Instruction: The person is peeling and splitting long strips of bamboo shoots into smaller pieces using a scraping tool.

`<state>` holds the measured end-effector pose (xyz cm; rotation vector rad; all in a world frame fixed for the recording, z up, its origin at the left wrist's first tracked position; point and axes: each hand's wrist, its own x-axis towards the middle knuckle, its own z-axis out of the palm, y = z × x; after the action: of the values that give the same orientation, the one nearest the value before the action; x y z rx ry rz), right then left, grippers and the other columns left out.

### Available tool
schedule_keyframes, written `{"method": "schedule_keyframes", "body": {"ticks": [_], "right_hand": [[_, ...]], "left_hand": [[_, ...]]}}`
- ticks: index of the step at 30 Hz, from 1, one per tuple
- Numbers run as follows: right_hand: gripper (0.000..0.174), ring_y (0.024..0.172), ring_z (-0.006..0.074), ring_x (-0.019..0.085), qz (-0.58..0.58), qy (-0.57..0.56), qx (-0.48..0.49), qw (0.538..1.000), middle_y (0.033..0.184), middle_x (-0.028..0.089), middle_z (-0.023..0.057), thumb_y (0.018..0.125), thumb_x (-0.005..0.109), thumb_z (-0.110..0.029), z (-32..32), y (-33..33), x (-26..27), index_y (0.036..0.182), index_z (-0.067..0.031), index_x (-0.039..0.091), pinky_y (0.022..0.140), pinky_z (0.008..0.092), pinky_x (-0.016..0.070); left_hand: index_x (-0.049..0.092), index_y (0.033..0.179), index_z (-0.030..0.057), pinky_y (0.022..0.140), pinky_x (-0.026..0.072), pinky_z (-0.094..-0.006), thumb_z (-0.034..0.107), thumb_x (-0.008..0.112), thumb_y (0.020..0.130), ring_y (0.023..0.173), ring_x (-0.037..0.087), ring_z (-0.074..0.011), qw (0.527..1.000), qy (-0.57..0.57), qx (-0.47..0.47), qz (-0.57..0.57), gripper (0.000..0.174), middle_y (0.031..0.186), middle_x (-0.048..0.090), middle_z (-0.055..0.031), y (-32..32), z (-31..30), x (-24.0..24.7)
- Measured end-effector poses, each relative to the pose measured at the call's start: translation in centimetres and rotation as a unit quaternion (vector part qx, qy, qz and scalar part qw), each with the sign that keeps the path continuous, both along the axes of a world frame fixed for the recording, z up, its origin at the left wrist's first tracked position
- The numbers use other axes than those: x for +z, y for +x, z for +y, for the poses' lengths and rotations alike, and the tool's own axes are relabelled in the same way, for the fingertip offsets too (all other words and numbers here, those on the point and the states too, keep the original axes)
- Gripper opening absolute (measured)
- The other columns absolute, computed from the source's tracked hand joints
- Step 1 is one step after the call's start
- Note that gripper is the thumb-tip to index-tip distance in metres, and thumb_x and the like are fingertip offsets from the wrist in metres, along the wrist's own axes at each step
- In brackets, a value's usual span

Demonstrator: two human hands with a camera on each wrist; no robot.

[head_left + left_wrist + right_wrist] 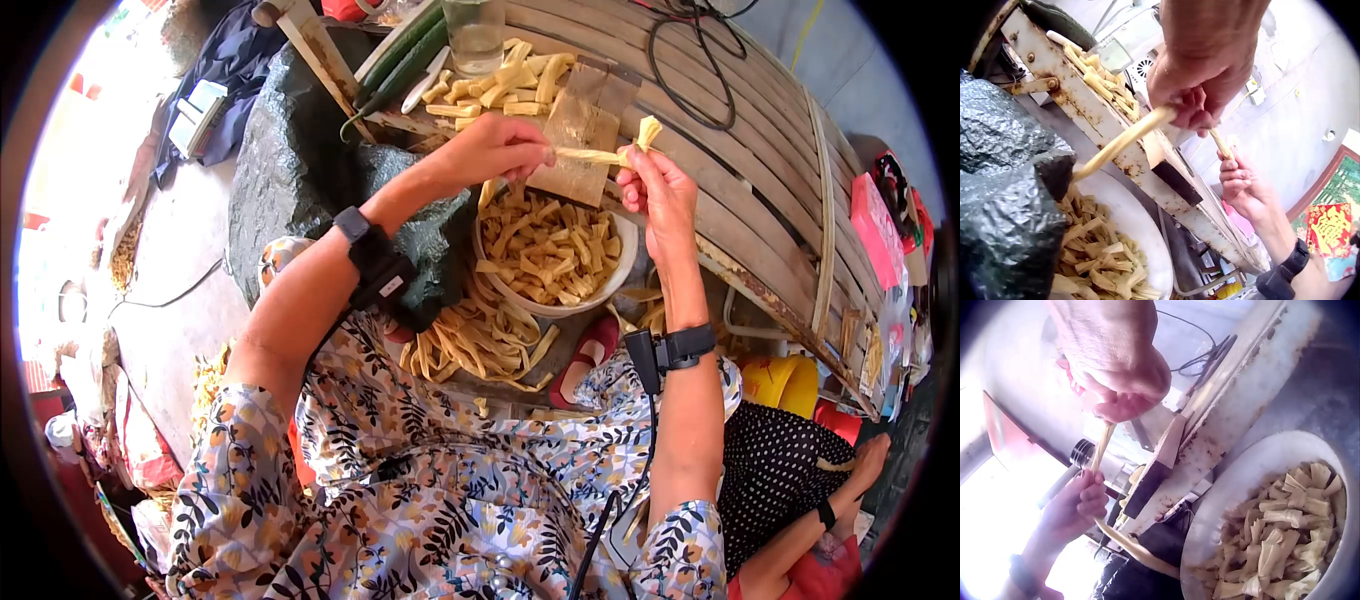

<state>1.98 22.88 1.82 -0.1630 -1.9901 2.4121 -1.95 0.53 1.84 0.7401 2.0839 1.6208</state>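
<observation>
A pale yellow strip, soft-looking like tofu skin [590, 156], stretches between both hands over a wooden block [572, 135]. My left hand [495, 150] pinches it at one side, and a long tail of the strip [1116, 145] hangs from that hand towards the bowl. My right hand [664, 195] grips the other side, with a flared, bunched end [649, 131] standing up above the thumb. Between the hands the strip looks taut and twisted. Below them stands a white bowl [628, 250] full of short knotted pieces [1272, 550].
On the slatted bench [760, 160] lie more yellow pieces [520, 75], cucumbers [400, 60], a glass [474, 40] and a black cable [690, 90]. Loose long strips [470, 340] lie below the bowl, beside dark plastic sheeting [300, 180]. Another person's arm [810, 520] shows lower right.
</observation>
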Motion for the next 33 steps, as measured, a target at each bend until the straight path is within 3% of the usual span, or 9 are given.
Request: {"method": "schedule_keyframes", "body": {"ticks": [3, 7, 15, 20, 23, 26, 28, 30, 33], "right_hand": [[0.019, 0.049, 0.0066, 0.046, 0.034, -0.02, -0.047, 0.998, 0.065, 0.057, 0.005, 0.082, 0.06, -0.017, -0.1, -2.0, -0.8, 0.081, 0.0018, 0.061, 0.044, 0.0191, 0.0374], [0.016, 0.051, 0.0072, 0.048, 0.052, -0.056, -0.093, 0.993, 0.065, 0.058, 0.0056, 0.081, 0.061, -0.014, -0.5, -4.0, -1.0, 0.08, 0.0022, 0.061, 0.046, 0.0196, 0.04], [0.016, 0.051, 0.0073, 0.048, 0.05, -0.065, -0.108, 0.991, 0.066, 0.058, 0.0059, 0.081, 0.061, -0.013, -0.6, -5.3, -1.6, 0.08, 0.0023, 0.061, 0.046, 0.0196, 0.0403], [0.016, 0.048, 0.0063, 0.047, 0.018, 0.012, -0.093, 0.995, 0.062, 0.057, 0.0049, 0.082, 0.06, -0.012, -0.6, -5.6, -3.6, 0.077, 0.0029, 0.06, 0.043, 0.0194, 0.0385], [0.018, 0.046, 0.0053, 0.046, -0.004, 0.095, -0.104, 0.99, 0.06, 0.057, 0.0031, 0.082, 0.06, -0.014, -0.5, -4.1, -2.9, 0.076, 0.0032, 0.06, 0.041, 0.0188, 0.0366], [0.024, 0.048, 0.0066, 0.049, -0.039, 0.189, -0.011, 0.981, 0.062, 0.059, 0.0035, 0.081, 0.061, -0.021, 0.1, -0.9, -0.4, 0.085, 0.003, 0.061, 0.043, 0.0191, 0.0377], [0.026, 0.049, 0.0084, 0.051, -0.004, 0.332, 0.042, 0.942, 0.064, 0.06, 0.005, 0.081, 0.062, -0.022, 0.4, 1.3, -0.2, 0.091, 0.0023, 0.06, 0.044, 0.0201, 0.0388], [0.031, 0.053, 0.0105, 0.055, 0.03, 0.465, 0.052, 0.883, 0.066, 0.061, 0.0073, 0.079, 0.064, -0.022, -0.1, 3.2, 1.2, 0.099, 0.0015, 0.059, 0.047, 0.0219, 0.0404], [0.031, 0.055, 0.0086, 0.055, 0.028, 0.242, 0.05, 0.969, 0.069, 0.062, 0.0064, 0.078, 0.065, -0.021, -1.1, 2.9, 0.2, 0.098, 0.0021, 0.059, 0.049, 0.0203, 0.041]], "left_hand": [[0.061, 0.086, 0.0, 0.051, 0.036, -0.0192, 0.016, 0.052, 0.086, 0.056, 0.043, -0.004, 0.988, -0.039, 0.093, 0.118, 0.019, 0.063, 0.05, 0.0029, -2.4, 1.3, -0.3], [0.063, 0.081, 0.0006, 0.049, 0.0351, -0.0198, 0.017, 0.055, 0.083, 0.055, 0.043, -0.0043, 0.978, -0.021, 0.17, 0.122, 0.018, 0.06, 0.051, 0.0024, -4.1, 2.9, -0.9], [0.064, 0.081, 0.0013, 0.048, 0.0358, -0.0205, 0.017, 0.057, 0.082, 0.054, 0.044, -0.0041, 0.977, -0.012, 0.187, 0.104, 0.017, 0.06, 0.052, 0.0025, -5.6, 3.3, -1.6], [0.064, 0.081, 0.0015, 0.05, 0.0371, -0.0195, 0.017, 0.058, 0.081, 0.054, 0.044, -0.0047, 0.961, -0.069, 0.204, 0.173, 0.016, 0.06, 0.052, 0.0025, -5.8, 3.5, -3.5], [0.064, 0.08, 0.0019, 0.051, 0.0377, -0.0191, 0.016, 0.058, 0.081, 0.055, 0.046, -0.0055, 0.959, -0.073, 0.241, 0.132, 0.016, 0.062, 0.054, 0.0024, -5.7, 2.4, -4.3], [0.059, 0.086, 0.0021, 0.052, 0.0401, -0.0179, 0.015, 0.056, 0.084, 0.057, 0.05, -0.0049, 0.992, 0.028, 0.124, -0.004, 0.014, 0.066, 0.056, 0.0015, -3.3, 1.4, -2.6], [0.055, 0.09, 0.0026, 0.052, 0.0418, -0.0173, 0.012, 0.056, 0.085, 0.057, 0.051, -0.0042, 0.994, 0.041, 0.079, -0.065, 0.011, 0.067, 0.056, 0.0007, -0.6, 1.6, -1.2], [0.055, 0.089, 0.0025, 0.052, 0.0419, -0.0176, 0.01, 0.057, 0.084, 0.056, 0.051, -0.0045, 0.996, 0.049, 0.059, -0.044, 0.01, 0.068, 0.057, 0.0003, 0.7, 1.7, -1.4], [0.054, 0.091, 0.0016, 0.052, 0.0427, -0.0183, 0.008, 0.059, 0.082, 0.056, 0.051, -0.005, 0.999, 0.032, 0.035, -0.026, 0.012, 0.069, 0.058, -0.0008, 2.0, 2.4, -1.7]]}}
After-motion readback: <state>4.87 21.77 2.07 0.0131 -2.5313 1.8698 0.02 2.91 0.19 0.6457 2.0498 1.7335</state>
